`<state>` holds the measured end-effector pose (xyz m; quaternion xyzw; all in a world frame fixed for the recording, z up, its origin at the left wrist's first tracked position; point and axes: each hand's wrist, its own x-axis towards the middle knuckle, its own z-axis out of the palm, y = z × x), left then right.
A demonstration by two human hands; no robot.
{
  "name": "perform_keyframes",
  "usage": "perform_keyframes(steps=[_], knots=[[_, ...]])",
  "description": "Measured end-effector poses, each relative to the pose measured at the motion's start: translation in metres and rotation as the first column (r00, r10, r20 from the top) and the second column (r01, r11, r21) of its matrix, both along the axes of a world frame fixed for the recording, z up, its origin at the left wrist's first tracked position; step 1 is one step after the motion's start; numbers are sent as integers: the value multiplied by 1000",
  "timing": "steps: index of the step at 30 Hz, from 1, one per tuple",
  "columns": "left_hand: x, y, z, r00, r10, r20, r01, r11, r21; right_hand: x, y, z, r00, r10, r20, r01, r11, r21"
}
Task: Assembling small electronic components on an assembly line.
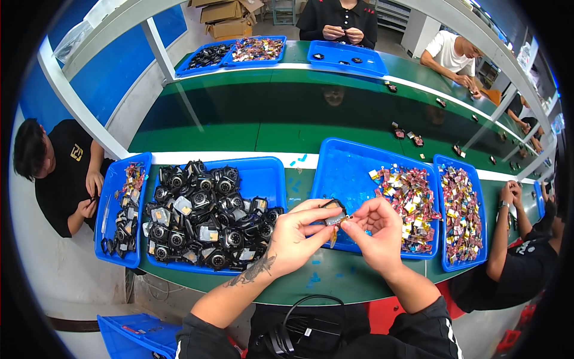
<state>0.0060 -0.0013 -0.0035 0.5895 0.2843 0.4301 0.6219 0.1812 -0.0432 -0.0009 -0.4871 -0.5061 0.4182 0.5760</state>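
Note:
Between my hands, over the near edge of a blue tray (342, 161), is a small black watch casing (335, 210) with a silvery part showing inside. My left hand (294, 234) grips the casing between thumb and fingers. My right hand (378, 236) meets its right side, thumb and index finger pinched together; what lies between those fingertips is too small to make out. A thin yellowish piece hangs just below the casing. Small red, yellow and white electronic parts (409, 206) are heaped in the tray's right side.
Left of my hands, a blue tray (276, 179) holds piled watch casings (203, 215). Narrower trays with parts (460, 209) flank both sides. Beyond lies a green conveyor belt (239, 113) carrying scattered pieces. Co-workers sit left, right and opposite. White frame bars (84, 96) rise around the bench.

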Motion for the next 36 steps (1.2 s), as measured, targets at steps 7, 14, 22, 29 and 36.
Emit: perform_keyframes(steps=[7,14,22,29,36], knots=[[1,-2,0,1000,16,10,-16,1000,21,-6,2,-3,998,-41,51,37,997,73],[2,-4,-3,993,101,54,-101,995,3,-9,2,-4,998,-53,15,52,996,76],[4,-7,-5,996,78,35,-79,996,28,-6,1,-10,998,-43,37,41,998,52],[5,-6,-8,983,101,151,-92,994,-65,-11,7,-2,998,41,56,-38,997,-63],[-17,2,16,974,190,-120,-138,928,345,-12,20,18,998,55,25,-54,998,-35]])
